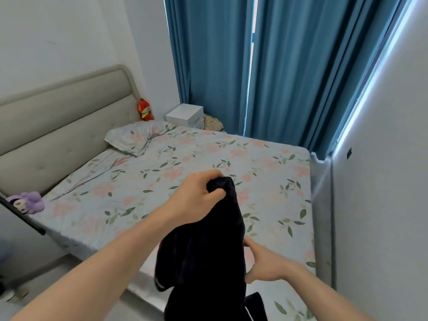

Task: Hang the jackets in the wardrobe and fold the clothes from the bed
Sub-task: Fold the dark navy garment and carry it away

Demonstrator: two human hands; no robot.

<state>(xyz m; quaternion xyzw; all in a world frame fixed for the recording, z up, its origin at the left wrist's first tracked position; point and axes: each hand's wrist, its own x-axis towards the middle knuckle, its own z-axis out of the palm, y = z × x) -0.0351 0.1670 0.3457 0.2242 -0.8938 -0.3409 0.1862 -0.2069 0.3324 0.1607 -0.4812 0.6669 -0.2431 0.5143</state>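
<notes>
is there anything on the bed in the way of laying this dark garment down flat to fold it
Nothing visible is. The left hand grips the dark garment up top, the right hand holds it lower. The floral sheet beyond is bare; the pillow and purple plush lie at the headboard end.

White walls (58, 31) close in a small bedroom. Teal curtains (289, 66) hang drawn, daylight slipping through their gap. A padded grey headboard (58, 126) backs the bed, and a white nightstand (185, 115) sits in the far corner.
</notes>
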